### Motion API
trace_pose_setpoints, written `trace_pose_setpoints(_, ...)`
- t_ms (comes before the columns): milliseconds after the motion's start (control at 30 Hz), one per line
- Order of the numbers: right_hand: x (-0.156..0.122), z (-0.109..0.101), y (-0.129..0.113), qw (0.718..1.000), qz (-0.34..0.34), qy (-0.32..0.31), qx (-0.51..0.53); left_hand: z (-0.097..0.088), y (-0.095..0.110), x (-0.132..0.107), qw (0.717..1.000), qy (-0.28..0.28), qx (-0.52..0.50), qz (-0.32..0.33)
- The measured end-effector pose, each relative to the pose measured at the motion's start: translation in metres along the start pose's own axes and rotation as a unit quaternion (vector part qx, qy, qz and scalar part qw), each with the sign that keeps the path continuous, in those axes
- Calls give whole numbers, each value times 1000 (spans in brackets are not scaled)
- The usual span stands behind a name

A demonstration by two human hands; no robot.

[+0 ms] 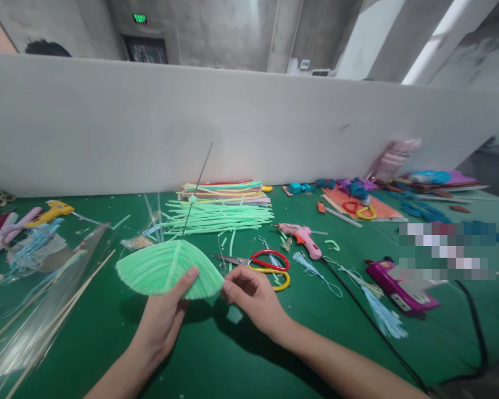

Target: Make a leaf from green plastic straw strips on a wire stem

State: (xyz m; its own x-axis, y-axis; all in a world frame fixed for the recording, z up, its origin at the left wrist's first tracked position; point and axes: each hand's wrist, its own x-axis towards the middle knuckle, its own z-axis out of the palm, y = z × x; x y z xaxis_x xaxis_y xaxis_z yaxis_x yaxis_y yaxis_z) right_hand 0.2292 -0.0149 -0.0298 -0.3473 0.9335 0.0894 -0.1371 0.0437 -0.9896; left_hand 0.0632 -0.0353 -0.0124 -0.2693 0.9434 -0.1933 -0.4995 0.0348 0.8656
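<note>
A light green fan-shaped piece made of pipe cleaners is held up over the table by my left hand, its thumb pressed on the front and the other fingers behind. From the top of this piece a thin rod rises at a slant, with a small green tuft partway up. My right hand pinches at the fan's right-hand tip; the fingertips are closed there. Just behind that hand lie scissors with one red and one yellow handle.
Loose green pipe cleaners lie at the back middle. A pink glue gun and its black cable are to the right, near blue tassels and a purple tool. Thin sticks lie left. A white partition borders the green table.
</note>
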Motion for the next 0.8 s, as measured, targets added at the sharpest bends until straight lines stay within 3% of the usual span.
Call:
trace_pose_setpoints(333,0,-1,1,998,-28,10,-49,0,-1,0,1000,6,2,3)
trace_pose_setpoints(400,-1,-2,0,992,-66,37,-97,0,0,2,1000,13,-7,21)
trace_pose_setpoints(500,-3,-4,-1,965,-180,81,-171,0,1,3,999,13,-15,26)
trace_pose_setpoints(600,-5,-4,-2,941,-256,81,-207,1,0,3,1000,8,-22,17)
trace_pose_setpoints(800,-5,0,-2,945,-229,84,-216,3,-4,-1,999,3,-40,-3)
